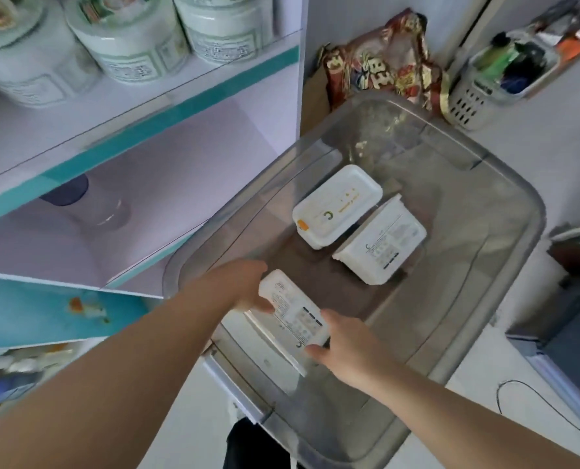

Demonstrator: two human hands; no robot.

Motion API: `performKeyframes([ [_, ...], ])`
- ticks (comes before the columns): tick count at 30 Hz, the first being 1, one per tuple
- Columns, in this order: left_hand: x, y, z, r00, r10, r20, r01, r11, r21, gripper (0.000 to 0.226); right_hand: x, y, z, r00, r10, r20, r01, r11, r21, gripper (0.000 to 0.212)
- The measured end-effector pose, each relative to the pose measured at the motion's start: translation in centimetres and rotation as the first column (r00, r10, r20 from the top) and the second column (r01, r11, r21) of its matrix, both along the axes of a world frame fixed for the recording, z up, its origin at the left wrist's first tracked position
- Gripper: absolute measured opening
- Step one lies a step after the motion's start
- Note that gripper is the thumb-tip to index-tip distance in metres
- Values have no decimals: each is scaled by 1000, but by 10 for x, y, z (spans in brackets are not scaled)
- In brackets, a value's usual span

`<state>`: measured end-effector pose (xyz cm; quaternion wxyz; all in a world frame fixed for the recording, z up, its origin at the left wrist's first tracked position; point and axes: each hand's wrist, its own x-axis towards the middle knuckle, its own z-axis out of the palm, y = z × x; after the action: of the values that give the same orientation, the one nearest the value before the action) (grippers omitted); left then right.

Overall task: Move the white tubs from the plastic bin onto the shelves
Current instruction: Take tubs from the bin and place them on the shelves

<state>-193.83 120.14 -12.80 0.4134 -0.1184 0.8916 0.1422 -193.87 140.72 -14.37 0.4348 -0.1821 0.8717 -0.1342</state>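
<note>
A white tub is held at its ends by the left grip and right grip inside the clear plastic bin, where a second tub and a tilted third tub are seen side by side.

The bin is grey-tinted translucent plastic, smooth and glossy. The white tubs are smooth, matt plastic with printed labels. The shelf is smooth, faintly glossy board. The bag is perhaps shiny foil.

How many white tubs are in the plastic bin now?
3. The left hand and right hand hold one tub at the plastic bin's near side; the lid-up tub lies in the middle; the tilted tub lies right of it. None appears hidden.
</note>
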Motion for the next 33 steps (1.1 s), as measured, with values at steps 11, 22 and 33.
performKeyframes([
  [11, -2, -14, -51, 979, -123, 164, 114, 992, 60, 70, 14, -34, -34, 996, 33, 80, -44, 989, 141, 40],
  [22, -11, -16, -68, 953, -254, 164, 255, 967, 17, 55, 18, -28, -51, 967, -119, 224, 94, 988, 119, 23],
  [33, -16, -17, -68, 908, -395, 137, 398, 917, 4, 59, 9, -25, -55, 963, -185, 198, 148, 971, 188, 40],
])
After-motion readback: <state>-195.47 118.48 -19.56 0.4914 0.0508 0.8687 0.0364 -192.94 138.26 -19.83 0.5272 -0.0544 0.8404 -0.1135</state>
